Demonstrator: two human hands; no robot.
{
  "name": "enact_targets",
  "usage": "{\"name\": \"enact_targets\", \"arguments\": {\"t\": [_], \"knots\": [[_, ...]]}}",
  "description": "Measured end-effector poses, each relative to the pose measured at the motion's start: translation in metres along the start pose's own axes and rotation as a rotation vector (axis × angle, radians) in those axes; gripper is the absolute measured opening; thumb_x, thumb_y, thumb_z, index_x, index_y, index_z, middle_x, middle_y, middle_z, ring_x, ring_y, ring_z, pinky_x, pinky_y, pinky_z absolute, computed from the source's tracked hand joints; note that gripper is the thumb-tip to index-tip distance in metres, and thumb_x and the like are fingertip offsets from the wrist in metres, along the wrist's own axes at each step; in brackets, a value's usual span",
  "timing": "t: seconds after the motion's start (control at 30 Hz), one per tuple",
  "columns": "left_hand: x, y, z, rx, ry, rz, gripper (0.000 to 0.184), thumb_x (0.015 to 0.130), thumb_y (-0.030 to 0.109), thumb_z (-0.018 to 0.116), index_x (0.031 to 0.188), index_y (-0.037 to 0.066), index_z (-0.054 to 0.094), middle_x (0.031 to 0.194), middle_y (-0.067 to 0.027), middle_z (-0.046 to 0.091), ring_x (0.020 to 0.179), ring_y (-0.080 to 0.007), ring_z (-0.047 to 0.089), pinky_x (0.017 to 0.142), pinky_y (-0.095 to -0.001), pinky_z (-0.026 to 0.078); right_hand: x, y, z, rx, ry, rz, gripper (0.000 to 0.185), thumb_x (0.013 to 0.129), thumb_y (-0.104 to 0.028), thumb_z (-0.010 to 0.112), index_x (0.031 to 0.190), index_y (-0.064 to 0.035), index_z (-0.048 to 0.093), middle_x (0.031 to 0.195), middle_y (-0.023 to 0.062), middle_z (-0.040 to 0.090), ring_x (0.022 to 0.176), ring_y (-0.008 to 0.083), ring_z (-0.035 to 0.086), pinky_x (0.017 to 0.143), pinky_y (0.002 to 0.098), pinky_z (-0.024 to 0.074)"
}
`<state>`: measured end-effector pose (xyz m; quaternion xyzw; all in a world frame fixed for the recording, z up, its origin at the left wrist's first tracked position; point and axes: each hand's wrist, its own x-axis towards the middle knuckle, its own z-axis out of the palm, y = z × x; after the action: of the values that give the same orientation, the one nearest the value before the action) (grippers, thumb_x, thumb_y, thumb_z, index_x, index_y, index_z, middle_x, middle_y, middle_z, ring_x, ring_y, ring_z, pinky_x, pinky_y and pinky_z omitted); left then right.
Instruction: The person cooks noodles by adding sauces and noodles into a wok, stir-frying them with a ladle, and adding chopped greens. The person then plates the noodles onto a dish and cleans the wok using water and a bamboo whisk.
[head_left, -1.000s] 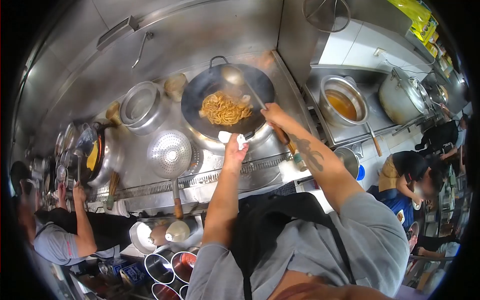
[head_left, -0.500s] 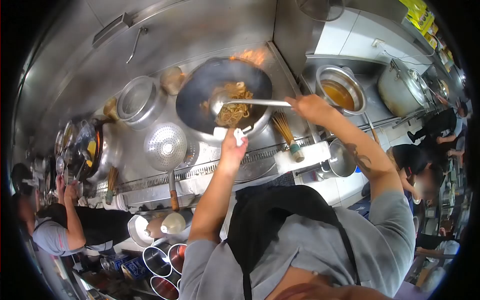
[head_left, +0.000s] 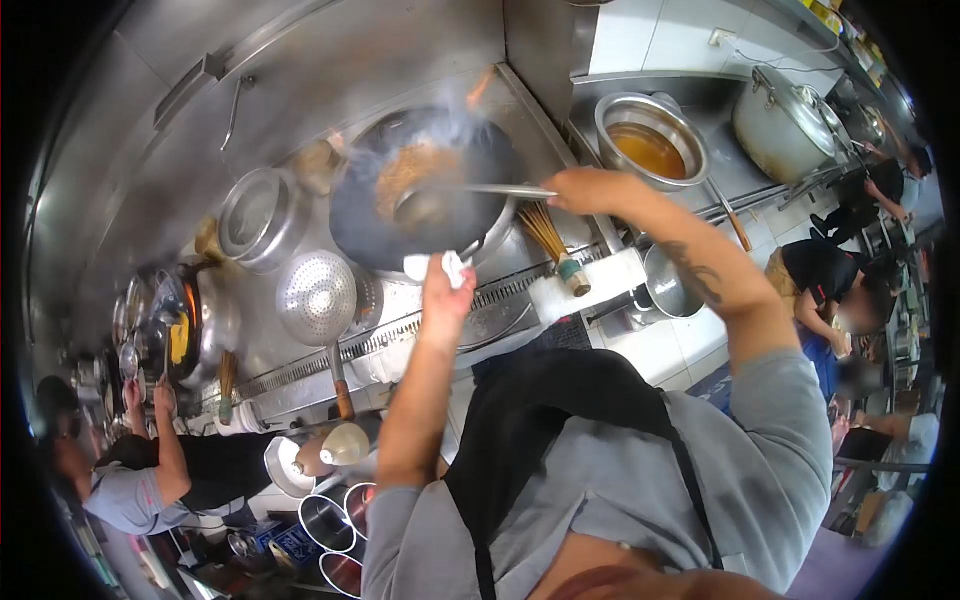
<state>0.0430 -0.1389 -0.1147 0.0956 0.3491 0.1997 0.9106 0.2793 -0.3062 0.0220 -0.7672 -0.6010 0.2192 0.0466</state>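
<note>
My left hand (head_left: 447, 290) is closed round a white cloth (head_left: 436, 267) at the near rim of a large black wok (head_left: 360, 225). My right hand (head_left: 580, 190) grips the handle end of a long metal ladle (head_left: 490, 189), whose bowl lies inside the wok against brown noodles (head_left: 413, 172). Smoke or steam blurs the noodles and the ladle's bowl. A small flame (head_left: 480, 88) rises behind the wok's far rim.
A perforated strainer (head_left: 317, 297) and stacked metal bowls (head_left: 257, 218) stand left of the wok. On the right are a bamboo brush (head_left: 555, 250), a pot of amber liquid (head_left: 650, 150) and a lidded pot (head_left: 780, 125). A co-worker (head_left: 150, 480) stands far left; other people are at right.
My right hand has swung right and the ladle now lies nearly level across the wok. Flames flared behind the wok, then shrank. Smoke has thickened. The camera view has shifted.
</note>
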Motion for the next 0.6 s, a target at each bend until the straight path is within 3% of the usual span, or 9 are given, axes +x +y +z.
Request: {"name": "enact_targets", "arguments": {"t": [0.07, 0.13, 0.27, 0.33, 0.4, 0.43, 0.5, 0.53, 0.6], "knots": [[0.001, -0.036, -0.039, 0.043, 0.018, 0.130, 0.014, 0.094, 0.024, 0.051, 0.095, 0.012, 0.058, 0.082, -0.0026, 0.061, 0.070, -0.0175, 0.057, 0.050, -0.0267, 0.044, 0.006, -0.010, 0.013, -0.066, 0.152, 0.049, 0.026, 0.092, -0.024, 0.052, 0.106, -0.0017, 0.059, 0.086, 0.0202, 0.065, 0.082, 0.0347, 0.064, 0.073, 0.0449, 0.0487], [-0.026, -0.056, -0.069, 0.168, -0.089, -0.005, 0.014, 0.092, 0.029, 0.054, 0.096, 0.015, 0.057, 0.081, 0.0003, 0.060, 0.068, -0.0163, 0.055, 0.054, -0.0267, 0.046, -0.007, -0.015, 0.008, -0.073, 0.127, -0.005, 0.026, 0.092, -0.020, 0.052, 0.108, -0.0009, 0.057, 0.084, 0.0222, 0.064, 0.081, 0.0385, 0.063, 0.075, 0.0463, 0.0481], [-0.058, -0.023, 0.001, 0.079, 0.152, -0.044, 0.019, 0.096, 0.030, 0.048, 0.097, 0.012, 0.055, 0.084, -0.0020, 0.059, 0.066, -0.0158, 0.054, 0.050, -0.0261, 0.046, -0.017, -0.018, -0.016, -0.027, -0.057, -0.057, 0.026, 0.091, -0.019, 0.053, 0.108, -0.0001, 0.056, 0.085, 0.0231, 0.064, 0.083, 0.0404, 0.063, 0.077, 0.0481, 0.0473], [-0.014, 0.013, 0.007, -0.033, -0.145, -0.001, 0.015, 0.095, 0.020, 0.047, 0.094, 0.007, 0.054, 0.083, -0.0048, 0.059, 0.067, -0.0158, 0.054, 0.052, -0.0257, 0.045, -0.001, -0.005, -0.001, -0.024, -0.042, -0.033, 0.025, 0.090, -0.020, 0.053, 0.106, -0.0007, 0.057, 0.088, 0.0223, 0.064, 0.084, 0.0396, 0.063, 0.077, 0.0483, 0.0478], [0.016, 0.003, -0.015, -0.010, -0.146, 0.130, 0.013, 0.093, 0.016, 0.047, 0.095, 0.006, 0.054, 0.082, -0.0035, 0.059, 0.065, -0.0149, 0.053, 0.051, -0.0263, 0.044, 0.008, -0.014, 0.006, -0.096, 0.044, 0.014, 0.027, 0.091, -0.023, 0.052, 0.105, -0.0006, 0.058, 0.094, 0.0211, 0.064, 0.088, 0.0373, 0.063, 0.077, 0.0472, 0.0490], [0.011, -0.018, -0.030, 0.451, -0.114, 0.457, 0.012, 0.092, 0.020, 0.051, 0.093, 0.009, 0.056, 0.079, -0.0011, 0.060, 0.066, -0.0135, 0.055, 0.050, -0.0262, 0.043, 0.010, -0.016, 0.010, -0.082, 0.067, 0.060, 0.027, 0.091, -0.022, 0.052, 0.106, -0.0011, 0.057, 0.094, 0.0210, 0.064, 0.089, 0.0374, 0.063, 0.077, 0.0472, 0.0492], [0.010, -0.041, -0.079, 0.163, 0.020, -0.011, 0.012, 0.090, 0.027, 0.056, 0.093, 0.016, 0.058, 0.079, 0.0013, 0.061, 0.066, -0.0138, 0.057, 0.048, -0.0269, 0.043, 0.009, -0.027, 0.018, -0.064, 0.121, 0.143, 0.028, 0.091, -0.021, 0.052, 0.110, -0.0021, 0.056, 0.096, 0.0210, 0.064, 0.091, 0.0374, 0.063, 0.077, 0.0473, 0.0495], [-0.048, -0.057, -0.052, 0.210, -0.006, 0.034, 0.012, 0.092, 0.029, 0.055, 0.095, 0.018, 0.058, 0.080, 0.0010, 0.060, 0.065, -0.0154, 0.057, 0.048, -0.0271, 0.045, -0.009, -0.041, 0.008, -0.135, 0.098, 0.106, 0.027, 0.092, -0.019, 0.049, 0.112, -0.0032, 0.055, 0.097, 0.0209, 0.064, 0.093, 0.0374, 0.063, 0.079, 0.0481, 0.0494], [-0.078, -0.039, -0.005, 0.146, 0.106, 0.045, 0.014, 0.092, 0.022, 0.052, 0.099, 0.012, 0.059, 0.079, -0.0014, 0.060, 0.062, -0.0160, 0.056, 0.045, -0.0242, 0.044, -0.016, -0.033, 0.004, -0.088, 0.032, 0.011, 0.026, 0.092, -0.017, 0.047, 0.112, -0.0034, 0.055, 0.095, 0.0222, 0.064, 0.095, 0.0372, 0.063, 0.080, 0.0489, 0.0495]]}}
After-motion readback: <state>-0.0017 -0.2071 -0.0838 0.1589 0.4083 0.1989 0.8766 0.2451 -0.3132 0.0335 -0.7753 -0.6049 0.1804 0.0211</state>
